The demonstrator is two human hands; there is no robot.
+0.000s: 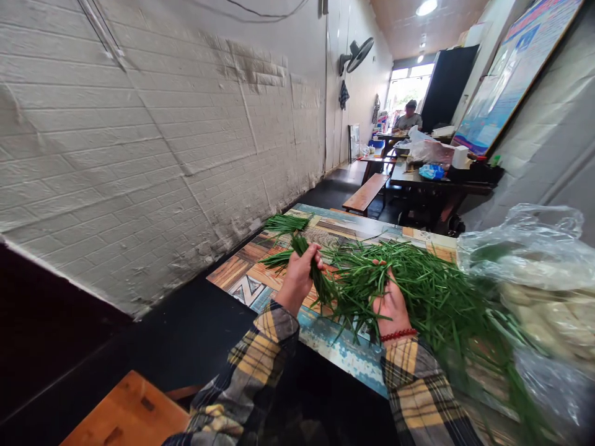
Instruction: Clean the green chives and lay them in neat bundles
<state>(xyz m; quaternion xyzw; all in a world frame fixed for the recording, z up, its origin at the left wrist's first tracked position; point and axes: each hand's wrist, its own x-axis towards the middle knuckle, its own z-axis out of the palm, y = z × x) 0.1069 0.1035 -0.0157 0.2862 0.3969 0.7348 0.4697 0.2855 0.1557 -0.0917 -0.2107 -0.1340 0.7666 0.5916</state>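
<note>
My left hand (300, 275) is closed around a small bunch of chives (323, 282), with the cut ends up and the leaves hanging down to the right. My right hand (393, 303), with a red bead bracelet at the wrist, sits at the near edge of a large loose pile of chives (432, 291). Its fingers curl round some of the strands, and the leaves partly hide them. Beyond my left hand, a neater bundle of chives (287, 223) lies at the table's far left edge. More strands lie just left of my left hand.
The patterned tabletop (264, 275) runs beneath the chives. Clear plastic bags (534, 248) crowd its right side. An orange stool (130, 412) stands at lower left, beside the white brick-patterned wall (162, 142). Farther back are a bench (367, 192), cluttered tables and a seated person (409, 118).
</note>
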